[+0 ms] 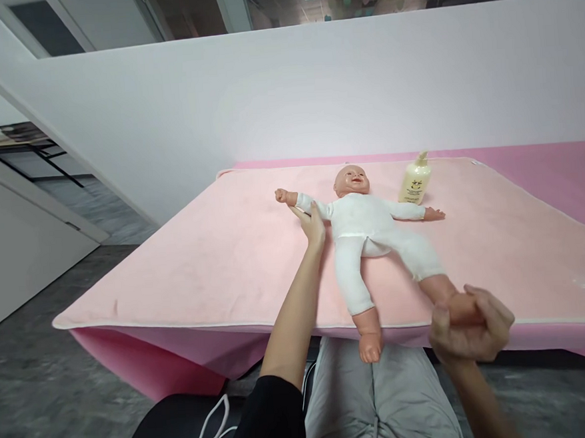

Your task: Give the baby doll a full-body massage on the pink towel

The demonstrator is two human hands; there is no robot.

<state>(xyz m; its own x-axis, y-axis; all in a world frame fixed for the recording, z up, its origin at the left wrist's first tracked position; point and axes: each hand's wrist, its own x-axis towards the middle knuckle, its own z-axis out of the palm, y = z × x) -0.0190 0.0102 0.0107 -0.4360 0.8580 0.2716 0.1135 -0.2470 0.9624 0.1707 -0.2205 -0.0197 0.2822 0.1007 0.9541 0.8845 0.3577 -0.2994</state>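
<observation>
A baby doll (362, 217) in a white cloth body lies on its back, head toward the wall and legs toward me. My left hand (312, 225) is closed around the doll's sleeved arm at the left, thumb on top, just short of its small fist. At the lower right, my right hand (473, 326) grips the doll's bare foot, and that leg is stretched out to the side. The other leg hangs past the table's front edge, above my lap. Close to the doll's far arm stands a pale yellow pump bottle (414, 180).
A light pink blanket (185, 260) covers the table, over a darker pink cloth (560, 180). Behind it rises a white wall (313, 91) with glass above. A black chair (162, 431) with a white cable is at the lower left. A door (18, 245) stands further left.
</observation>
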